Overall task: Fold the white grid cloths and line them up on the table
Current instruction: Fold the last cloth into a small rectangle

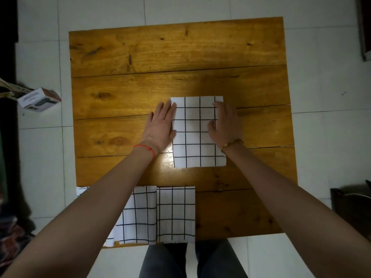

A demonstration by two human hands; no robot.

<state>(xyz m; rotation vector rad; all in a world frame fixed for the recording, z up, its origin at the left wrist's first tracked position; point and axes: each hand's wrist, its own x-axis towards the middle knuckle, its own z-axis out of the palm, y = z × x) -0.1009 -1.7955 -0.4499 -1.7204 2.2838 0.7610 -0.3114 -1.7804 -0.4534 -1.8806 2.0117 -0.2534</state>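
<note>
Both arms reach forward, left hand point(162, 125) flat with straight fingers on the left edge of the folded cloth point(197, 133) mid-bench point(160, 57), right hand point(225, 123) relaxed on its right edge, grip holding nothing, cloth's long axis running away from the person.

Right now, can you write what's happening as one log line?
step: flattening folded cloth | left hand: open on its left edge | right hand: open on its right edge | two cloths lined up

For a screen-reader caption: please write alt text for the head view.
Both hands, left hand and right hand, press flat on the sides of a folded grid cloth on a wooden table. Two more folded cloths lie side by side at the near edge.
</note>
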